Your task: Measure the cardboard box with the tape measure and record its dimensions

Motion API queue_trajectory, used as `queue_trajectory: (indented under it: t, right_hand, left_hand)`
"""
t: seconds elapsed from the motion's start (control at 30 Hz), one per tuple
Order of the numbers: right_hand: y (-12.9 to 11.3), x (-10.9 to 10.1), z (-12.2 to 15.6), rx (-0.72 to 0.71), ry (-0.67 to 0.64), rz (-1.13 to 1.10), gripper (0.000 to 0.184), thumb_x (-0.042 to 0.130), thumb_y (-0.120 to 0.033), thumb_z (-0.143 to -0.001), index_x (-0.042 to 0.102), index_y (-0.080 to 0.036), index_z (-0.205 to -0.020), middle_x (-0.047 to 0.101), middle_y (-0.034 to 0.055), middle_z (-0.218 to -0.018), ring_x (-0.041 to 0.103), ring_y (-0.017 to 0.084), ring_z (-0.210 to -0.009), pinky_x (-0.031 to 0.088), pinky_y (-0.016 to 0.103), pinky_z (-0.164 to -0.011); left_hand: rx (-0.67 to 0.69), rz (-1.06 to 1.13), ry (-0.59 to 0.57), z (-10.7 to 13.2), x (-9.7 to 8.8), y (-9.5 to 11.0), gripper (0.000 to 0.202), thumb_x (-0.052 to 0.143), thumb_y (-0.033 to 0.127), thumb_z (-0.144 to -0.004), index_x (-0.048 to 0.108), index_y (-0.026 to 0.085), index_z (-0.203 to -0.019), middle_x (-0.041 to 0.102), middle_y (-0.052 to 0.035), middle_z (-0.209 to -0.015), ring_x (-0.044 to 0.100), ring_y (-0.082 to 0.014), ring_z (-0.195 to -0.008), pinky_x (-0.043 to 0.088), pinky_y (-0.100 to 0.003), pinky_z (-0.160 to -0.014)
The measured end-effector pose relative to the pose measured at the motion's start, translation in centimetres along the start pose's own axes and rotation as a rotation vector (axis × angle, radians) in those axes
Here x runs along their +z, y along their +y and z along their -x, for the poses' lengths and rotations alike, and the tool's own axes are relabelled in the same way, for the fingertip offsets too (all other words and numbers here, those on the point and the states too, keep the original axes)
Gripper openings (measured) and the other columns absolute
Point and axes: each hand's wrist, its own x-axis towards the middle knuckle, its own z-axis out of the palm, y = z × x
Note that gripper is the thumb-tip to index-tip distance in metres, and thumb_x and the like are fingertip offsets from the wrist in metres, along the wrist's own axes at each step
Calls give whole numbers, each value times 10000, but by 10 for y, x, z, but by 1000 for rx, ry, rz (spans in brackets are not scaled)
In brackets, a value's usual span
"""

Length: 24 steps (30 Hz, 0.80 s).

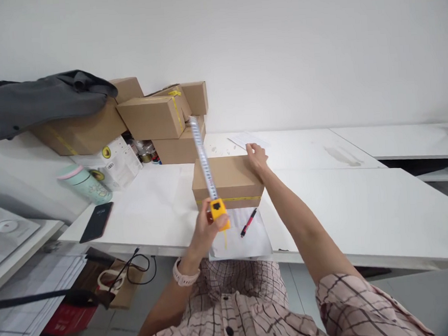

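A white table (326,202) lines the white wall (296,55); the left hand (204,231) clamps a yellow tape measure (218,209), the right hand (258,158) touches a cardboard box (228,170), its grip unclear.

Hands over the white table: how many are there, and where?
2: the left hand holds the yellow tape measure; the right hand is at the nearest cardboard box's far right corner. No others show.

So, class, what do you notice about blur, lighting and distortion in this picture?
Head view: the silver measuring blade of the yellow tape measure blurs toward its tip; lighting, same view, looks soft and even; head view again, the right-hand corners darken and wide-angle stretching shows near the edges.
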Motion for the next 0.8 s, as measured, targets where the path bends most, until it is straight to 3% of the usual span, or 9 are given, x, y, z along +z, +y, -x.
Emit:
queue_trajectory:
  t: [0.13,0.2,0.3,0.47,0.6,0.73,0.8]
  right_hand:
    - [30,-35,42,101,-141,-104,602,344,-619,-1007,650,-179,-1281,614,178,-1431,551,332,-1298,403,461,-1111]
    - [34,-47,67,137,-272,-221,704,305,-706,-988,577,-208,-1404,557,151,-1515,555,328,-1323,465,436,-1066]
    - [19,-61,91,93,-401,-258,767,278,-777,-963,531,-260,-1469,497,91,-1587,534,326,-1376,485,417,-1068]
    - [-25,-74,69,-142,-335,115,734,240,-742,-991,647,-242,-1341,567,113,-1522,498,357,-1407,386,478,-1147]
    - [-45,-63,36,-72,-263,511,716,233,-664,-1024,731,-183,-1206,678,187,-1354,616,370,-1253,443,478,-1027]
    - [-51,-39,21,-187,-178,671,645,202,-468,-1077,743,-132,-1170,730,210,-1235,655,327,-1169,431,424,-977]
    - [-52,-28,18,-260,-147,688,632,174,-380,-1084,746,-119,-1142,748,208,-1185,674,303,-1120,405,415,-994]
  left_hand:
    - [92,-55,207,-14,-53,-8,594,830,471,-706,522,249,-1162,617,4,-963,686,-176,-801,597,-320,-736]
    - [47,-6,195,-27,-69,-11,605,823,512,-678,527,217,-1115,605,5,-958,692,-176,-759,611,-349,-713]
    - [-12,49,89,-45,-79,-6,630,823,528,-655,543,190,-1107,622,-12,-982,702,-175,-715,630,-376,-678]
    - [53,70,15,-75,-82,29,655,822,535,-670,571,169,-1151,667,-43,-1003,700,-158,-662,631,-335,-611]
    - [49,52,27,-93,-77,53,655,814,569,-654,572,154,-1100,667,-44,-956,699,-162,-637,636,-341,-588]
    - [201,3,66,-81,-50,53,597,847,492,-679,551,191,-1100,658,-28,-991,690,-134,-656,627,-302,-610]
    - [210,14,-33,-65,-29,43,592,864,480,-684,540,209,-1099,660,-29,-1028,695,-141,-684,619,-296,-621]
